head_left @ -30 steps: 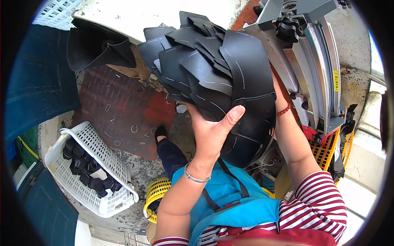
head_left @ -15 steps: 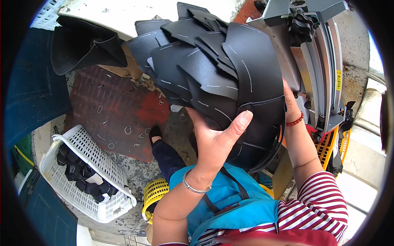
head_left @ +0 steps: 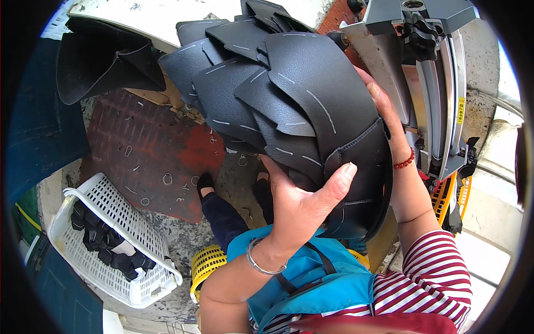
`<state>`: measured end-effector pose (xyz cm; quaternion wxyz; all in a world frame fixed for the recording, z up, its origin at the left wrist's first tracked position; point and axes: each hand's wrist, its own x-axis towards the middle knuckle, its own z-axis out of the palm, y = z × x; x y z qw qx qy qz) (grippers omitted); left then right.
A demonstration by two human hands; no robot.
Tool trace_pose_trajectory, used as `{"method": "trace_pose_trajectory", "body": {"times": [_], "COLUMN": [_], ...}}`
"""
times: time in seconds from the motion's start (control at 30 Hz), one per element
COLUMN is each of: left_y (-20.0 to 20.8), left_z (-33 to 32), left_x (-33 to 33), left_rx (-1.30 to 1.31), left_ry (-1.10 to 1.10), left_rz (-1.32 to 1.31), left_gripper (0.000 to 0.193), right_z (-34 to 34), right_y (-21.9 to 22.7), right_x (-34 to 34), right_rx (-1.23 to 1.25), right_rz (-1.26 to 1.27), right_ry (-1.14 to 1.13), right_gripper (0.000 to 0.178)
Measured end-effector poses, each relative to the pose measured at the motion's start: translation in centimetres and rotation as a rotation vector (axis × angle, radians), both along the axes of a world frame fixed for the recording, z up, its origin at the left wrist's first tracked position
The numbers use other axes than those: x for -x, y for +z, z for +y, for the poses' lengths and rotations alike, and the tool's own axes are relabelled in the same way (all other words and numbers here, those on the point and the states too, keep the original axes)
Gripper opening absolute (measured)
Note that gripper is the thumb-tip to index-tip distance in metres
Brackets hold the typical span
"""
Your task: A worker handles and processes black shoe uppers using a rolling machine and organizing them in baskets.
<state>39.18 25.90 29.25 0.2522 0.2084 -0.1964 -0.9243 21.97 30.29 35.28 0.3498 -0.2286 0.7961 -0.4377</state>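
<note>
A thick stack of black leather pieces [head_left: 339,89], marked with short pale lines and joined by stitched seams, is held up in front of my body. My left hand [head_left: 303,200], with a silver bangle at the wrist, grips its near left side; the thumb lies over the outer piece and the other fingers go underneath. On the right edge, my right hand [head_left: 389,114] wraps round the stack, its fingers partly hidden behind it. A red bead bracelet [head_left: 404,158] circles that wrist. The pieces overlap and fan out away from me.
A folded black leather piece [head_left: 133,72] hangs off the white tabletop [head_left: 161,19] at far left. A metal machine [head_left: 434,72] stands at right. White basket [head_left: 122,222] with black bundles, yellow basket [head_left: 207,261] and a worn red floor board [head_left: 139,145] lie lower left.
The stack has turned slightly in my hands and its top has tipped left. My right hand's fingers now show more over the edge; my left thumb sits further right.
</note>
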Motion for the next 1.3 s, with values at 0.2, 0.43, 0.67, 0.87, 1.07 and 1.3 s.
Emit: {"method": "trace_pose_trajectory", "body": {"times": [0.2,0.43,0.67,0.87,1.07,1.3], "left_y": [0.2,-1.3,-2.6,-2.6,-2.4,-2.1], "left_z": [-0.1,0.0,-0.1,0.3,0.1,-0.1], "left_x": [0.1,0.1,0.3,0.4,0.3,0.3], "left_rx": [-0.057,0.13,0.279,0.261,0.218,0.192], "left_ry": [-0.032,0.013,0.054,0.059,0.017,0.027], "left_rz": [0.0,-0.028,-0.028,-0.03,-0.017,0.005], "left_gripper": [0.069,0.075,0.078,0.079,0.079,0.078], "right_z": [1.1,0.9,1.0,0.8,1.0,1.0], "right_y": [-0.9,-1.0,-0.9,-0.8,-1.0,-1.5], "right_x": [0.9,0.5,0.1,0.1,0.3,0.6], "right_rx": [0.009,-0.024,0.007,-0.015,0.021,-0.021], "right_rz": [0.039,-0.047,-0.039,-0.076,-0.046,-0.037], "right_ry": [0.078,-0.042,-0.014,-0.036,0.03,-0.015], "right_gripper": [0.077,0.076,0.076,0.075,0.07,0.067]}}
